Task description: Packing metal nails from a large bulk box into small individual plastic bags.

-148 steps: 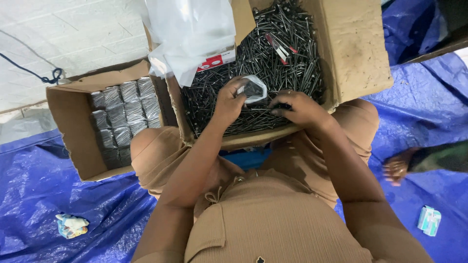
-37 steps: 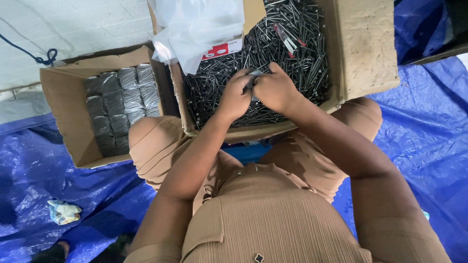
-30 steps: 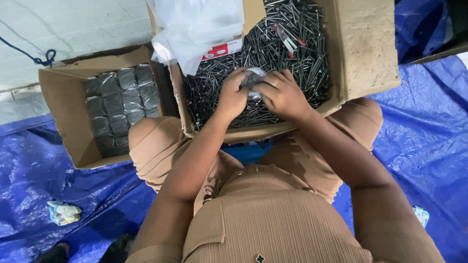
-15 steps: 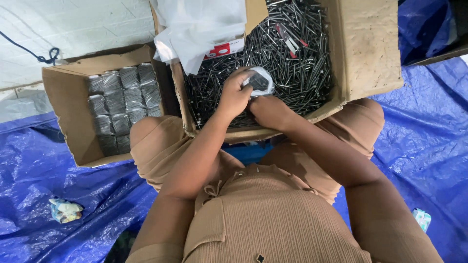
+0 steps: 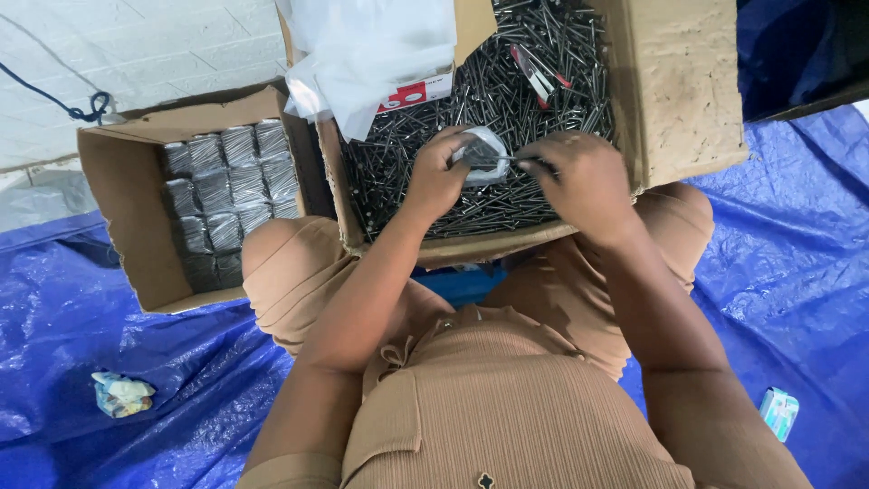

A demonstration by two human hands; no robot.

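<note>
While the left hand (image 5: 441,177) holds a small clear plastic bag (image 5: 482,156) open, the right hand (image 5: 579,181) pinches thin dark metal nails (image 5: 523,161) at its mouth, above the big cardboard box of loose nails (image 5: 674,91); a smaller cardboard box of filled packets (image 5: 118,226) stands left.

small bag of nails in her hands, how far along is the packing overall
Done: the smaller box on the left holds rows of filled silvery packets. In hand: the left hand holds a small clear bag while the right hand feeds nails into it. Left: the big box is full of loose nails.
</note>
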